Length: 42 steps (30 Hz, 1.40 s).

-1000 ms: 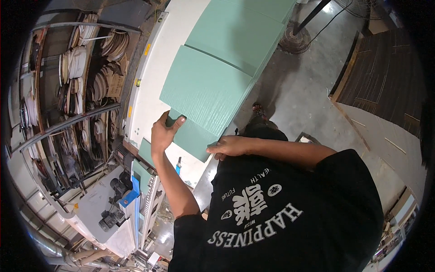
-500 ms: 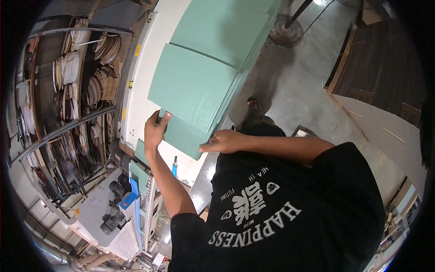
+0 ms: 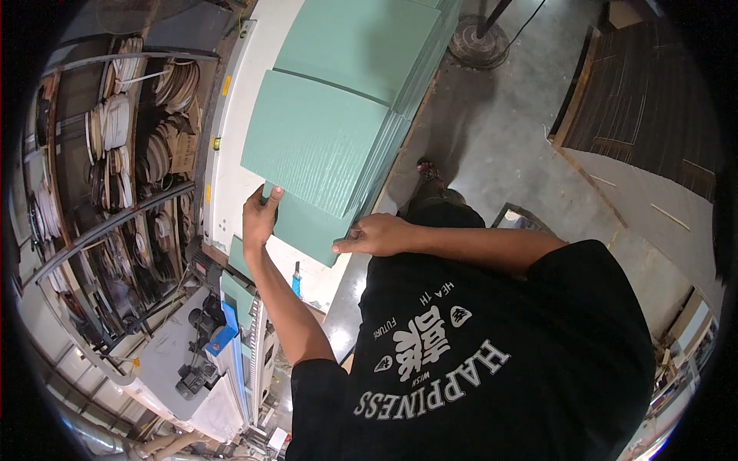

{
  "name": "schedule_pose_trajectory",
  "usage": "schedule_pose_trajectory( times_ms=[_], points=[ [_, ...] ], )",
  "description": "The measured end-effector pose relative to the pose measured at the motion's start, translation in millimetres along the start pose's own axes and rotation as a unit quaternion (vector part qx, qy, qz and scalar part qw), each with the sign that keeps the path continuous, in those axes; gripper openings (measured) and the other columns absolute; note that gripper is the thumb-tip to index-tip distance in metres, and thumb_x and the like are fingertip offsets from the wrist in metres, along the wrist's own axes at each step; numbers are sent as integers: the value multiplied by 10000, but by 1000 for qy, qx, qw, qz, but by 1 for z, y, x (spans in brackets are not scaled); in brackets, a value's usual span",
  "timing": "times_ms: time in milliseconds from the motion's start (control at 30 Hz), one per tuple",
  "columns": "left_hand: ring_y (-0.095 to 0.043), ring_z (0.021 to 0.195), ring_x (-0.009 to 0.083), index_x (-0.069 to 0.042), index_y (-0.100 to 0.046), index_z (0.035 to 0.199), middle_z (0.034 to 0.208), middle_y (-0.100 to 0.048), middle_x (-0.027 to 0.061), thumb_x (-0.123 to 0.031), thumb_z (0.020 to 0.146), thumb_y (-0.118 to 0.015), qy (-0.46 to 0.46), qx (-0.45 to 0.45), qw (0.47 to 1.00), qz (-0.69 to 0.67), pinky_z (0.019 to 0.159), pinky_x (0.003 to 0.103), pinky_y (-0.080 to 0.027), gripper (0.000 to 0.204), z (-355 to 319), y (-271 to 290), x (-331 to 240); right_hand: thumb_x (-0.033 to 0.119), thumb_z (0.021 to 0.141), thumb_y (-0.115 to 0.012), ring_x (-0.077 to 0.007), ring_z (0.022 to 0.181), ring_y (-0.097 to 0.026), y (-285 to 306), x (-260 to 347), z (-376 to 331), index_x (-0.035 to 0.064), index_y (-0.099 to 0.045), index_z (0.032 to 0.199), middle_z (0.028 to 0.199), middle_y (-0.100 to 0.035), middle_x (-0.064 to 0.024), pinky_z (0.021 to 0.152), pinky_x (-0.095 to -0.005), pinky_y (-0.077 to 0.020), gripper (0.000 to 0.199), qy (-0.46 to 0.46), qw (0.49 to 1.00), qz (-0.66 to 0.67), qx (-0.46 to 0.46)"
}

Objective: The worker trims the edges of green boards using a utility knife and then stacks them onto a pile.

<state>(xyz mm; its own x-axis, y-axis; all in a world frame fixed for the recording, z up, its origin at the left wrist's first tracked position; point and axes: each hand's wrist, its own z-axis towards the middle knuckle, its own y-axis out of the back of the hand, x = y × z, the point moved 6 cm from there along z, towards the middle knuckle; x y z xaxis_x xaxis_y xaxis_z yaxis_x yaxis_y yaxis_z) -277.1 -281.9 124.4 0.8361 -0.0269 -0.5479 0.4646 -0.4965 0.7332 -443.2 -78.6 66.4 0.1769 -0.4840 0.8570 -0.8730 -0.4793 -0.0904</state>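
Observation:
Pale green rectangular boards [image 3: 315,142] lie stacked on a long white surface [image 3: 224,173]. From under the near end of this stack, a green panel [image 3: 307,230] juts out toward me. My left hand [image 3: 260,219] is closed on the panel's left edge, thumb toward the stack. At its right edge, near the front corner, my right hand [image 3: 377,234] pinches the same panel; some of its fingers are hidden. A blue-handled tool [image 3: 297,281] lies on the white surface just in front of the panel.
Another green stack [image 3: 346,46] extends beyond. Shelves with rolls of edging strip [image 3: 115,119] stand at left, above a machine with black motors [image 3: 201,326]. To the right are a round stand base [image 3: 480,42] and a dark board pile [image 3: 642,107].
The whole view has shifted slightly, so the stacks sit a little further left. Both hands keep their hold on the panel, which shows little other movement.

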Motion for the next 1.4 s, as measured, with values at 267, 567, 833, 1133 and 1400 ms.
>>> schedule_pose_trajectory(
  times_ms=[267, 567, 833, 1133, 1400],
  points=[
    [-591, 762, 188, 134, -642, 1268, 834, -675, 137, -757, 872, -651, 50, 57, 995, 59, 715, 347, -519, 975, 2, 9, 2, 877, 847, -511, -222, 482, -524, 3, -16, 12, 63, -565, 506, 480, -477, -54, 477, -402, -389, 884, 72, 993, -26, -92],
    [-683, 1049, 348, 140, -623, 1291, 1063, -714, 276, -807, 840, -631, 43, 65, 996, 35, 931, 421, -541, 1050, -3, 7, -9, 854, 855, -530, -223, 496, -543, 2, -14, 12, 54, -627, 556, 500, -504, -57, 478, -395, -398, 859, 84, 992, -3, -92],
    [-682, 1063, 368, 140, -614, 1304, 1075, -709, 296, -818, 833, -625, 14, 52, 996, 69, 923, 451, -547, 1068, -3, 7, -13, 737, 866, -645, -302, 901, -713, 10, -7, 5, -8, -780, 997, 889, -742, -176, 798, -367, -534, 768, 9, 1000, 14, -3],
    [-582, 706, 185, 95, -686, 1184, 780, -677, 133, -702, 890, -674, -48, 32, 998, 36, 672, 351, -494, 849, 2, 2, -4, 797, 855, -578, -266, 663, -648, 7, -9, 6, 0, -750, 781, 647, -640, -122, 635, -380, -478, 818, 29, 998, 7, -57],
    [-568, 595, 192, 84, -702, 1169, 606, -598, 107, -726, 896, -633, -39, -34, 996, 78, 609, 362, -476, 858, -3, 1, -5, 694, 988, -462, -303, 908, -672, 14, 15, -19, 45, -743, 1040, 908, -717, -145, 867, -390, -482, 709, 1, 995, 84, -46]
  ],
)
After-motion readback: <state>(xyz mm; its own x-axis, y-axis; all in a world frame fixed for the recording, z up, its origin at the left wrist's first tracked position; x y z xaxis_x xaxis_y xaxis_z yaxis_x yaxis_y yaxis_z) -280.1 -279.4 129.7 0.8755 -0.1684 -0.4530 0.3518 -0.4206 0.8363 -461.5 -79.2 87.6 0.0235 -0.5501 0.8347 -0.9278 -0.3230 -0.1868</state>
